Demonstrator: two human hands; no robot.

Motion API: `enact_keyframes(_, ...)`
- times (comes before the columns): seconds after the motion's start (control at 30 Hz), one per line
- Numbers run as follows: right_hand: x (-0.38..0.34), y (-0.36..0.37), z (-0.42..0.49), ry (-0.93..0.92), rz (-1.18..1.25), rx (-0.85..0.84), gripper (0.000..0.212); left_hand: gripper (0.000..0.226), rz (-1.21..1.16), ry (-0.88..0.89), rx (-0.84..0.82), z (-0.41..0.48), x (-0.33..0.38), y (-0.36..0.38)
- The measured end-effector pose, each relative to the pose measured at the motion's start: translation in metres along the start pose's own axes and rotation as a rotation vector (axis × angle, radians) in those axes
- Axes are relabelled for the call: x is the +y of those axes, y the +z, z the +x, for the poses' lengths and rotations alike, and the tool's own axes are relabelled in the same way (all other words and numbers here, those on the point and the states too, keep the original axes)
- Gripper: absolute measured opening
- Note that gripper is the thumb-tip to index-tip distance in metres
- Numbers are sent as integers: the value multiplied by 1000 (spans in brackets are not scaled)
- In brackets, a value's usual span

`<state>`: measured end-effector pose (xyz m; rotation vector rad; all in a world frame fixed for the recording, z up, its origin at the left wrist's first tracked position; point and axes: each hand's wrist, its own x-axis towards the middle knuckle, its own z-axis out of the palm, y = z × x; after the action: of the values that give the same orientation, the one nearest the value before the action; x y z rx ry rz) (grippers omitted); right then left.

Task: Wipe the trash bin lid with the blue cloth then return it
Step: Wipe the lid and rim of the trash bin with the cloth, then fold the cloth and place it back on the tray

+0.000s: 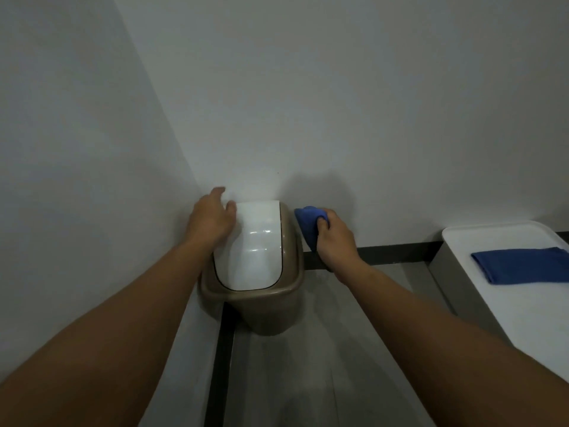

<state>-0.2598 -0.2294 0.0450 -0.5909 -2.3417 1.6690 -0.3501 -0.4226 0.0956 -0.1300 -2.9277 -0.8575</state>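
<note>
Fingers (323,224) of the right hand (337,241) bunch a blue cloth (309,221) beside the bin lid (249,245), seemingly touching its right edge; the left hand (209,220), fingers loosely spread, steadies the bin (264,312) in the corner.

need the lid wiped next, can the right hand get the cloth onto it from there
Probably yes. The right hand grips the cloth just beside the bin's right rim, nothing lies between it and the lid, and the left hand covers only the lid's left edge.

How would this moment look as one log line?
left hand: steadying bin lid | right hand: gripping blue cloth beside bin | wiping: in progress
</note>
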Motion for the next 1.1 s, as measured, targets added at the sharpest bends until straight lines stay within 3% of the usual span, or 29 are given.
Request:
enact_keyframes(0.1, -15, -32, 9, -52, -53, 30, 21, 37, -62, 231, -2, -16, 58, 4)
enact_keyframes(0.23, -30, -87, 16, -126, -145, 13, 29, 57, -157, 402, -348, -50, 138, 33)
enact_keyframes(0.43, -3, -204, 6, 48, 39, -245, 29, 79, -358, 325, -818, -74, 208, 77)
enact_keyframes(0.53, 25, -257, 3, 113, 19, -352, 29, 69, -261, 396, -833, -89, 236, 110)
enact_keyframes(0.67, 65, -315, -9, 184, 11, -510, 29, 13, -59, 505, -759, -111, 278, 149)
enact_keyframes(0.8, 106, -365, -18, 222, -130, -510, 25, 23, -64, 429, -846, -127, 311, 186)
enact_keyframes(1.03, 169, -443, -33, 183, -332, -345, 8, 11, -167, 320, -1090, -173, 361, 260)
enact_keyframes(1.1, 179, -457, -38, 128, -345, -322, 15, 18, -217, 265, -1142, -183, 366, 277)
